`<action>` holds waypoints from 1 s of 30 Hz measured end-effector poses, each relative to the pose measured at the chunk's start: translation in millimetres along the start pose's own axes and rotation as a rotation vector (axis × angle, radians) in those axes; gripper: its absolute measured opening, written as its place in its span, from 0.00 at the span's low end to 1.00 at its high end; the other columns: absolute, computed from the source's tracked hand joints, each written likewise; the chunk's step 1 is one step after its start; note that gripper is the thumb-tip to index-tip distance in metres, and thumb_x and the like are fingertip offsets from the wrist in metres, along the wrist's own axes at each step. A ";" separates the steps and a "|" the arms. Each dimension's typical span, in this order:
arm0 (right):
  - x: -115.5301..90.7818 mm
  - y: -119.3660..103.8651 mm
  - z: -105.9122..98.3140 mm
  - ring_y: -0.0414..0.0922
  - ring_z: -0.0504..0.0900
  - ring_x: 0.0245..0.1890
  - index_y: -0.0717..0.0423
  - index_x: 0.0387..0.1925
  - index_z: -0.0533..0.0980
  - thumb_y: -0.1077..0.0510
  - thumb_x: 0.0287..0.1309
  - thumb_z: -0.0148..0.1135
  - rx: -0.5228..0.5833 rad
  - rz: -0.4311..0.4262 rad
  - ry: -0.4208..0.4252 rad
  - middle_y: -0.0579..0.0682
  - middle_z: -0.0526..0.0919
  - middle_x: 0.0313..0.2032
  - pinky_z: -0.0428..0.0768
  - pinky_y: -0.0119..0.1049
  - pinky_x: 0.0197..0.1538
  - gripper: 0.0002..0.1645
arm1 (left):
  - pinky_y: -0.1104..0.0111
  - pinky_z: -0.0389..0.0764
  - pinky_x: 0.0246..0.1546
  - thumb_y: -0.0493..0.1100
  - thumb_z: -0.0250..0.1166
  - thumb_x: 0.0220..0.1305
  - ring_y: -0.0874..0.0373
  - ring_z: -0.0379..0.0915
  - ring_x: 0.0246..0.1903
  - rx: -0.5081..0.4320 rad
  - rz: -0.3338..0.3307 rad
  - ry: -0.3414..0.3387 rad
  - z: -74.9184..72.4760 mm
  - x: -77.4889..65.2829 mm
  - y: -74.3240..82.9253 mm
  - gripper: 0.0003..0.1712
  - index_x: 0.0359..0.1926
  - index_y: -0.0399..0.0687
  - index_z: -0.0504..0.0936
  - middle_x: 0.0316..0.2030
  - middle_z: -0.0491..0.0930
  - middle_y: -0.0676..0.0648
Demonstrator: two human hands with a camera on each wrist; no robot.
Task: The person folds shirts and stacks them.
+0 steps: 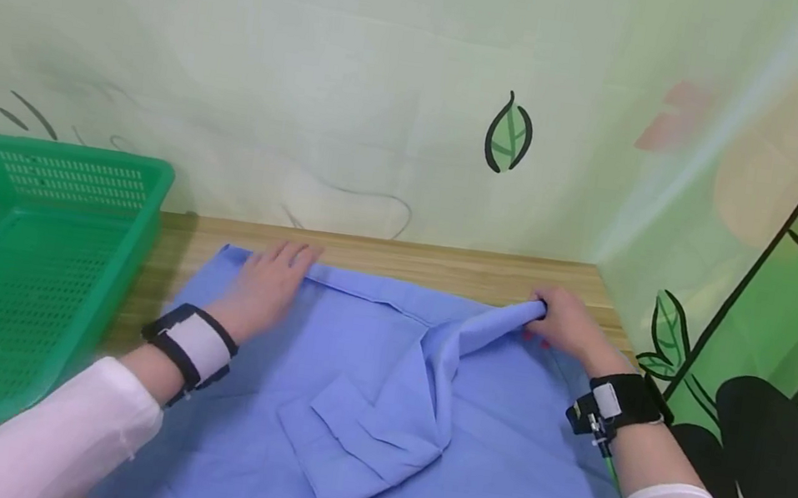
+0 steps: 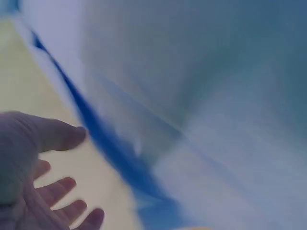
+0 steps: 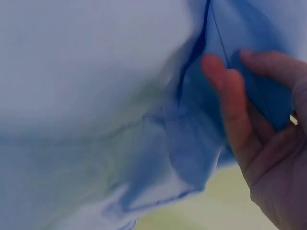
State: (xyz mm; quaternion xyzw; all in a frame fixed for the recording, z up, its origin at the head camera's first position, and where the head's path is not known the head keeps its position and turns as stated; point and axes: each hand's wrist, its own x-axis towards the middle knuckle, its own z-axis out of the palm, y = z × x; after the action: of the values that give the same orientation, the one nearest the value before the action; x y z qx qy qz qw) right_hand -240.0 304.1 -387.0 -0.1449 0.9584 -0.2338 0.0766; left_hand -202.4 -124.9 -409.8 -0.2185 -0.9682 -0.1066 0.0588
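A blue cloth [image 1: 231, 429], perhaps a garment, lies spread on the wooden table. My left hand [image 1: 269, 287] is at its far edge, left of the middle, fingers extended. In the left wrist view the left hand [image 2: 43, 177] has its fingers spread beside the cloth's edge [image 2: 110, 148], gripping nothing. At the far right, my right hand [image 1: 566, 326] pinches a gathered part of the cloth, lifted slightly. From there a twisted strip [image 1: 449, 356] runs to a folded flap [image 1: 364, 455] on top. The right wrist view shows thumb and fingers [image 3: 233, 105] around the blue fabric [image 3: 192, 139].
A green plastic basket [image 1: 132, 264] stands left of the cloth. Behind the wooden table [image 1: 398, 253] rises a pale green printed backdrop [image 1: 312, 103], which also runs along the right. A dark-clothed leg [image 1: 766, 449] shows at the right edge.
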 end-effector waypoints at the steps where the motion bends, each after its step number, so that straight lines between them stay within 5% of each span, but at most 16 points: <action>1: -1.3 1.0 -0.9 0.42 0.79 0.17 0.62 0.28 0.73 0.69 0.52 0.67 0.005 -0.021 -0.009 0.58 0.85 0.28 0.79 0.35 0.23 0.09 | 0.39 0.72 0.63 0.27 0.55 0.66 0.32 0.64 0.67 0.038 -0.057 -0.021 1.3 2.9 -9.5 0.34 0.73 0.38 0.61 0.67 0.68 0.31; 5: -5.0 5.7 -2.6 0.45 0.79 0.25 0.62 0.30 0.76 0.69 0.50 0.69 -0.085 -0.091 0.005 0.57 0.82 0.30 0.78 0.36 0.31 0.08 | 0.38 0.67 0.66 0.26 0.50 0.69 0.32 0.70 0.62 0.125 -0.183 -0.042 8.7 6.4 -35.0 0.27 0.68 0.40 0.69 0.61 0.76 0.32; 11: -12.2 7.7 -5.1 0.55 0.86 0.30 0.67 0.35 0.70 0.73 0.56 0.62 0.009 0.065 0.010 0.70 0.83 0.37 0.85 0.39 0.28 0.08 | 0.41 0.75 0.56 0.29 0.56 0.67 0.36 0.82 0.45 0.137 -0.205 0.057 2.0 0.9 -38.6 0.13 0.45 0.41 0.85 0.44 0.86 0.35; 14: -19.3 10.5 -9.5 0.56 0.88 0.29 0.67 0.34 0.69 0.74 0.55 0.59 0.035 0.087 0.071 0.72 0.83 0.38 0.86 0.39 0.26 0.07 | 0.43 0.77 0.52 0.30 0.58 0.66 0.38 0.82 0.44 0.175 -0.165 0.073 -15.3 -8.7 -29.7 0.11 0.41 0.40 0.86 0.41 0.85 0.36; 18: -31.4 21.3 -17.2 0.48 0.79 0.25 0.59 0.22 0.70 0.72 0.45 0.62 -0.137 0.019 0.167 0.58 0.81 0.27 0.74 0.35 0.27 0.10 | 0.49 0.80 0.46 0.30 0.63 0.62 0.44 0.83 0.37 0.296 -0.026 0.069 -29.3 -27.6 -20.2 0.08 0.33 0.45 0.87 0.33 0.85 0.41; 22: -41.8 38.3 -17.0 0.43 0.68 0.23 0.52 0.15 0.65 0.67 0.42 0.67 -0.295 -0.048 0.118 0.45 0.70 0.19 0.63 0.32 0.29 0.18 | 0.54 0.80 0.39 0.30 0.67 0.58 0.50 0.82 0.31 0.379 0.110 0.038 -25.2 -46.5 -20.9 0.11 0.26 0.51 0.86 0.26 0.84 0.47; 30: -58.2 59.6 -7.8 0.40 0.63 0.22 0.49 0.16 0.60 0.68 0.45 0.66 -0.293 -0.085 0.008 0.40 0.59 0.18 0.58 0.30 0.30 0.23 | 0.54 0.81 0.34 0.31 0.67 0.58 0.48 0.82 0.29 0.445 0.089 -0.048 -15.8 -57.2 -21.9 0.07 0.28 0.47 0.85 0.26 0.85 0.44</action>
State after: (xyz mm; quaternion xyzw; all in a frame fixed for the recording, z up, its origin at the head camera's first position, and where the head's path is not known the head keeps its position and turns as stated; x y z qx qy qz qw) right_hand -201.0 376.3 -403.6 -0.1940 0.9756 -0.0949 0.0406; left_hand -159.6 -171.4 -407.6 -0.2453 -0.9584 0.1173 0.0872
